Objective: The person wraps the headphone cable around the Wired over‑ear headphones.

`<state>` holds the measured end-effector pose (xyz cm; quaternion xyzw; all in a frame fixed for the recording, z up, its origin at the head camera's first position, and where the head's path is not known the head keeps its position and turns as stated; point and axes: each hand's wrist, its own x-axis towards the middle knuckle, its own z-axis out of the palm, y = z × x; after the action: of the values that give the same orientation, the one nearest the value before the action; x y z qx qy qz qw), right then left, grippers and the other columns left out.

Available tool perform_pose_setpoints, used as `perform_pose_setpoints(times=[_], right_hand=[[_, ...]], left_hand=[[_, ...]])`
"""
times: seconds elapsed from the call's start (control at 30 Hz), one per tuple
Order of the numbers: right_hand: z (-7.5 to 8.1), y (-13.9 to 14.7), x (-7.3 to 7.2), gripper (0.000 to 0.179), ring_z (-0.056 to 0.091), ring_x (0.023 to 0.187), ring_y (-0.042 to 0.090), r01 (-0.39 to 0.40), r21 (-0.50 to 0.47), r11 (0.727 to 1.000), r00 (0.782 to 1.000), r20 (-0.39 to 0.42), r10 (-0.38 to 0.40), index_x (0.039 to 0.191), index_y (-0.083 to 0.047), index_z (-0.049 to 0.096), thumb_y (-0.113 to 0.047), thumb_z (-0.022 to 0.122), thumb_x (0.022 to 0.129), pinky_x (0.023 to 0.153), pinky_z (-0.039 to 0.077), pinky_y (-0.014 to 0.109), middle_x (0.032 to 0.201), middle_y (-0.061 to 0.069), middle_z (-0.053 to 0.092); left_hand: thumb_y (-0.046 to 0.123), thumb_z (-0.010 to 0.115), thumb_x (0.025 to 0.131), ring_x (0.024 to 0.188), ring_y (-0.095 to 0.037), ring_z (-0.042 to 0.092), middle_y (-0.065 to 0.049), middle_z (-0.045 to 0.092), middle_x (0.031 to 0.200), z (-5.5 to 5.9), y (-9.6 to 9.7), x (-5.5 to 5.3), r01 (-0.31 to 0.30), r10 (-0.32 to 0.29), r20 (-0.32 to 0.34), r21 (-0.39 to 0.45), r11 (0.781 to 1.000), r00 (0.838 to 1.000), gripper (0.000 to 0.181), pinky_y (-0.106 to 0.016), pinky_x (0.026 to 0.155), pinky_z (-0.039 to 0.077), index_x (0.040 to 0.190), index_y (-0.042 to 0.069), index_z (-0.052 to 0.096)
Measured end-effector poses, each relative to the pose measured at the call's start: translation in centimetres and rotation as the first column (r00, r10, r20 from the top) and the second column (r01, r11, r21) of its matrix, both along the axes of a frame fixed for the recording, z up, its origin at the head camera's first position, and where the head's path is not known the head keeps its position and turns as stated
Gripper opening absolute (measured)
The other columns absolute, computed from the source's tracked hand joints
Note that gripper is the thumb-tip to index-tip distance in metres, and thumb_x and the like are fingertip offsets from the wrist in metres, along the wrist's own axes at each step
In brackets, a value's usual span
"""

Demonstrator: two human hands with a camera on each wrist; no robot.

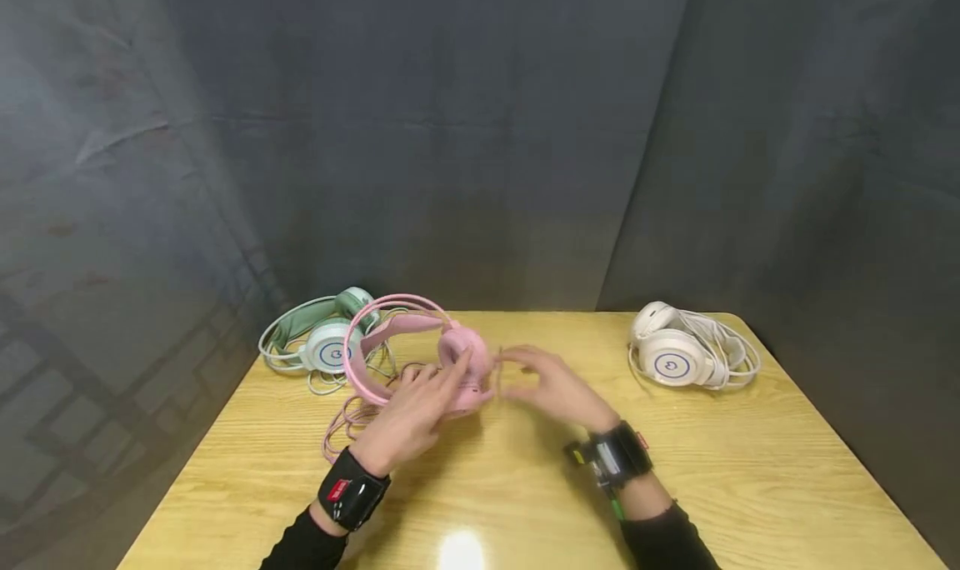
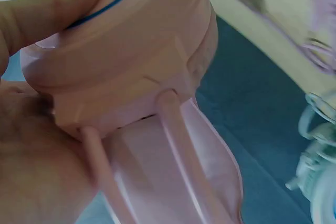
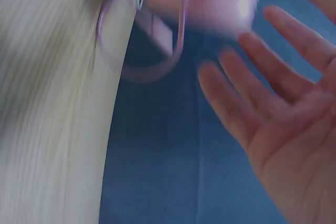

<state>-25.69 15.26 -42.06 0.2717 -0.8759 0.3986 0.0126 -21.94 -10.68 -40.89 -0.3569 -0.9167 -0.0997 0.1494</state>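
Note:
A pair of pink headphones (image 1: 402,324) is tilted over the left-centre of the table, headband toward the left. My left hand (image 1: 408,412) grips one ear cup (image 2: 131,72); in the left wrist view the thumb lies across its outer face, by a blue ring. To the right of the headphones, my right hand (image 1: 558,391) is held with fingers spread, blurred by motion. The right wrist view shows its fingertips beside the pink ear cup, with nothing in the palm. A pink cable (image 1: 337,437) trails in loops on the table under the headphones.
Green-and-white headphones (image 1: 327,345) lie at the back left, partly behind the pink pair. White headphones (image 1: 671,357) with a bundled cable rest at the back right. A dark curtain (image 1: 480,137) hangs behind the wooden table (image 1: 750,470).

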Motion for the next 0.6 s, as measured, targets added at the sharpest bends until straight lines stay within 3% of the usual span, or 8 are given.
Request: perform_pose_setpoints(times=[0.1, 0.27, 0.43, 0.6], right_hand=[[0.1, -1.9, 0.1, 0.077, 0.041, 0.138, 0.024, 0.018, 0.022, 1.0, 0.996, -0.088, -0.016, 0.144, -0.028, 0.048, -0.037, 0.082, 0.076, 0.109, 0.04, 0.051, 0.153, 0.001, 0.04], [-0.3, -3.1, -0.2, 0.104, 0.033, 0.142, 0.035, 0.081, 0.021, 0.996, 0.972, -0.221, -0.074, 0.154, -0.018, 0.031, -0.031, 0.089, 0.069, 0.111, 0.035, 0.055, 0.159, 0.016, 0.025], [-0.8, -2.7, -0.8, 0.096, 0.034, 0.143, 0.032, 0.162, -0.009, 0.987, 0.954, -0.254, -0.159, 0.153, -0.021, 0.034, -0.027, 0.086, 0.073, 0.111, 0.036, 0.053, 0.161, 0.009, 0.023], [-0.6, -1.4, -1.0, 0.079, 0.03, 0.145, 0.037, 0.175, -0.068, 0.982, 0.936, -0.298, -0.187, 0.144, -0.013, 0.047, -0.019, 0.085, 0.074, 0.113, 0.032, 0.056, 0.162, 0.013, 0.021]], left_hand=[[-0.002, 0.082, 0.068, 0.108, -0.027, 0.056, -0.006, 0.053, 0.145, 0.5, 1.8, -0.6, -0.005, 0.005, -0.01, 0.004, 1.0, 1.0, 0.115, -0.044, 0.091, 0.041, 0.157, 0.009, 0.012], [-0.002, 0.077, 0.074, 0.119, -0.029, 0.054, -0.006, 0.044, 0.152, 0.6, 4.0, -1.6, 0.009, -0.009, -0.046, -0.009, 1.0, 0.999, 0.105, -0.047, 0.095, 0.043, 0.156, 0.006, 0.013], [-0.009, 0.071, 0.071, 0.122, -0.024, 0.053, -0.007, 0.05, 0.146, 0.3, 4.9, -2.4, 0.041, -0.043, -0.144, -0.019, 0.999, 0.989, 0.099, -0.044, 0.1, 0.044, 0.155, 0.011, 0.023], [0.014, 0.081, 0.077, 0.12, -0.025, 0.055, -0.007, 0.058, 0.132, 0.6, 4.6, -3.5, 0.059, -0.028, -0.284, 0.099, 0.993, 0.958, 0.073, -0.043, 0.104, 0.041, 0.141, 0.012, 0.047]])
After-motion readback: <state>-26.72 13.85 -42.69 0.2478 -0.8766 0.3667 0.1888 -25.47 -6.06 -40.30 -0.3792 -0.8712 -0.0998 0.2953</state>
